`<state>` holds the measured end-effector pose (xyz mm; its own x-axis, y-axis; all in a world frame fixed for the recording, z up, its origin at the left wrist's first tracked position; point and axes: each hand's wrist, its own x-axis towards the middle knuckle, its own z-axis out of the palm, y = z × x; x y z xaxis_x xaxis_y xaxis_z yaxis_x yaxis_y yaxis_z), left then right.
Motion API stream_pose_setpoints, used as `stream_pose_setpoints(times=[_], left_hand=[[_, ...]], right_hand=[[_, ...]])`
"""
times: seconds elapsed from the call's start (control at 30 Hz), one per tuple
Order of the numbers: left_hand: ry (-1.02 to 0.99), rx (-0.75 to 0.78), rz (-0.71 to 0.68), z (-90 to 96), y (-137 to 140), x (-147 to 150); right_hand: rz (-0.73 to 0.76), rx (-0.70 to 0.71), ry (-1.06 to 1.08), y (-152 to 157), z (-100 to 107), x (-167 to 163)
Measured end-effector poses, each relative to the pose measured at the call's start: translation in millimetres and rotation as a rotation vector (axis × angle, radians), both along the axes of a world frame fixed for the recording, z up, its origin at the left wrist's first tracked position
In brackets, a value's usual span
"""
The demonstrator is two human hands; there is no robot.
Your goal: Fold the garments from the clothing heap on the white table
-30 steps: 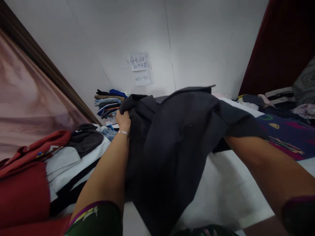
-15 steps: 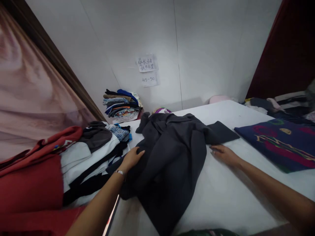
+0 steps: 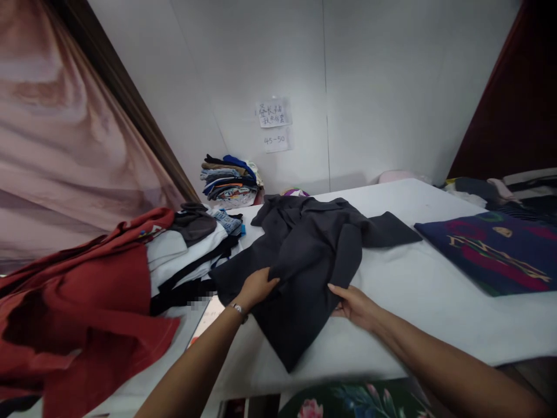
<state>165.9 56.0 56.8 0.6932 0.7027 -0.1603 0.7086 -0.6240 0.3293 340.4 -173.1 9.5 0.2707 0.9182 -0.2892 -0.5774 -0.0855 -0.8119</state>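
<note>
A dark grey long-sleeved garment (image 3: 308, 249) lies rumpled on the white table, one sleeve stretched out to the right and its lower end pointing toward me. My left hand (image 3: 257, 287), with a metal-banded watch or bracelet at the wrist, is closed on the cloth at the garment's left side. On the opposite side, my right hand (image 3: 355, 306) pinches the garment's right edge between thumb and fingers. Part of the right fingers is hidden under the cloth.
Red clothing (image 3: 104, 284) and a heap of white and black clothes (image 3: 191, 255) lie at left. A stack of folded clothes (image 3: 230, 180) stands by the wall. A navy patterned garment (image 3: 491, 249) lies right on the white table (image 3: 400, 325). Floral fabric (image 3: 348, 400) shows at the front.
My right hand has moved left from the table beside the sleeve and taken hold of the garment's right edge. My left hand still grips the cloth. The view has shifted slightly.
</note>
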Motion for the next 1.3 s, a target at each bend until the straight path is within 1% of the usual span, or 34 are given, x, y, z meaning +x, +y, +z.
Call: stream_pose_setpoints(times=[0.07,0.17,0.23,0.27,0.3,0.33,0.37,0.4,0.47,0.53,0.6,0.67,0.7,0.73,0.8,0.87,0.9,0.93,0.97,1.03,1.1,1.17,1.2,1.23,1.3], left_hand=[[0.007,0.016,-0.005,9.3,1.7,7.6],[-0.074,-0.051,-0.056,31.1,-5.3,16.2],[-0.19,-0.15,-0.13,44.2,-22.0,22.0],[-0.244,-0.2,-0.172,48.2,-33.8,25.4],[-0.279,-0.238,-0.213,49.8,-47.0,29.1],[-0.282,-0.257,-0.244,48.8,-60.6,32.9],[-0.26,-0.261,-0.269,45.0,-73.6,36.7],[-0.227,-0.261,-0.287,38.7,-85.1,40.0],[-0.176,-0.3,-0.307,20.5,-101.5,44.7],[-0.206,-0.44,-0.284,-1.0,-108.4,46.8],[-0.294,-0.639,-0.177,-19.9,-109.7,47.4],[-0.378,-0.799,-0.018,-32.2,-110.6,47.9],[-0.418,-0.861,0.049,-35.1,-112.2,48.6],[-0.468,-0.922,0.094,-35.9,-114.9,49.7],[-0.627,-1.059,0.11,-31.9,-123.1,53.3],[-0.82,-1.159,0.055,-22.9,-133.2,58.6],[-0.891,-1.162,0.014,-17.6,-137.9,61.5],[-0.923,-1.126,-0.024,-12.4,-141.9,64.3],[-0.916,-1.058,-0.055,-7.5,-144.9,66.8],[-0.816,-0.896,-0.104,0.3,-147.0,69.9],[-0.697,-0.79,-0.151,5.5,-142.9,69.6],[-0.636,-0.732,-0.177,8.9,-132.2,65.1],[-0.63,-0.679,-0.167,9.9,-124.6,61.3],[-0.628,-0.594,-0.142,10.4,-115.9,56.4],[-0.563,-0.361,-0.082,8.4,-97.0,44.0]], right_hand=[[-0.087,0.017,-0.012,4.3,10.9,0.6],[-0.224,-0.055,-0.035,-7.6,33.7,23.4],[-0.26,-0.132,-0.021,-28.6,45.5,53.9],[-0.291,-0.184,-0.015,-41.9,47.8,72.1],[-0.341,-0.247,-0.041,-56.0,47.1,91.0],[-0.397,-0.266,-0.105,-70.5,43.4,109.6],[-0.451,-0.255,-0.2,-84.8,37.2,126.7],[-0.491,-0.275,-0.326,-98.6,29.2,141.6],[-0.601,-0.35,-0.634,-123.3,13.0,161.6],[-0.702,-0.403,-0.926,-141.6,3.4,165.2],[-0.746,-0.388,-1.106,-149.7,4.4,151.0],[-0.679,-0.313,-1.149,-145.0,12.8,122.6],[-0.6,-0.251,-1.132,-138.1,17.5,105.2],[-0.483,-0.176,-1.093,-128.6,21.4,87.3],[-0.208,-0.054,-0.998,-104.8,25.0,53.8],[-0.021,0.003,-0.919,-79.1,23.2,27.9],[0.022,0.018,-0.899,-66.8,21.3,18.2],[0.027,0.025,-0.887,-55.3,19.1,10.7],[-0.001,0.028,-0.88,-45.0,17.2,4.9],[-0.098,0.022,-0.839,-28.6,15.1,-1.7],[-0.152,0.017,-0.696,-19.5,16.5,0.0],[-0.171,0.018,-0.487,-20.4,23.4,13.7],[-0.198,0.011,-0.393,-25.3,29.5,26.0],[-0.254,-0.004,-0.323,-33.1,37.3,41.7],[-0.427,-0.057,-0.299,-55.8,57.1,80.1]])
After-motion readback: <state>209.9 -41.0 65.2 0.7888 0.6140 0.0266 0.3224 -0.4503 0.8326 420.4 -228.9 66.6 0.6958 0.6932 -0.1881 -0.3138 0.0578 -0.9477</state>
